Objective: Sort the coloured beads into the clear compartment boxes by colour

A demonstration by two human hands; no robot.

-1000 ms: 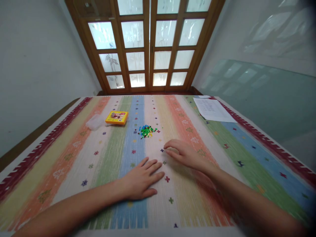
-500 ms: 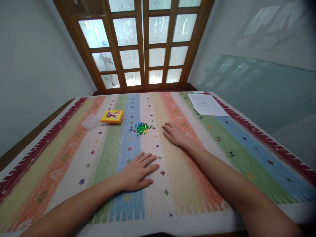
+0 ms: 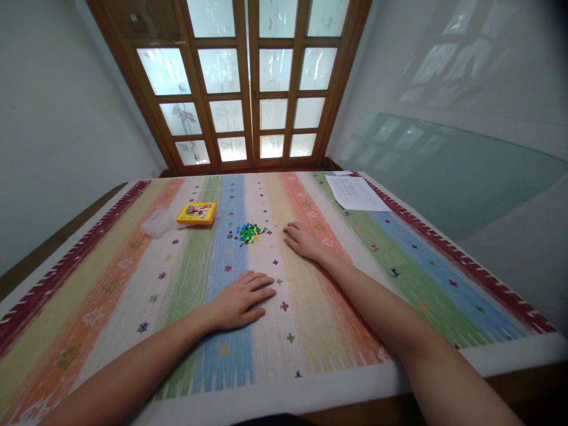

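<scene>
A small heap of tiny plastic building bricks (image 3: 251, 234), mostly green with some blue, yellow and dark ones, lies on the striped tablecloth (image 3: 186, 349). My left hand (image 3: 242, 300) rests palm down on the cloth, on the near side of the heap, with its fingers stretched out and nothing held. To the right of the bricks, my right hand (image 3: 303, 239) lies on the cloth, fingers loosely bent and apart. Its fingertips point toward the heap without touching it, and no object shows in it.
A yellow box (image 3: 197, 213) sits left of the bricks, beside a crumpled clear plastic bag (image 3: 157, 223). Printed white paper (image 3: 357, 193) lies at the far right of the table. Beyond the table stand wooden doors (image 3: 252, 106) with glass panes.
The camera view has shifted slightly, moving the whole scene a little left. The fingers of my left hand are closer together. The bricks, box and right hand look unmoved on the table.
</scene>
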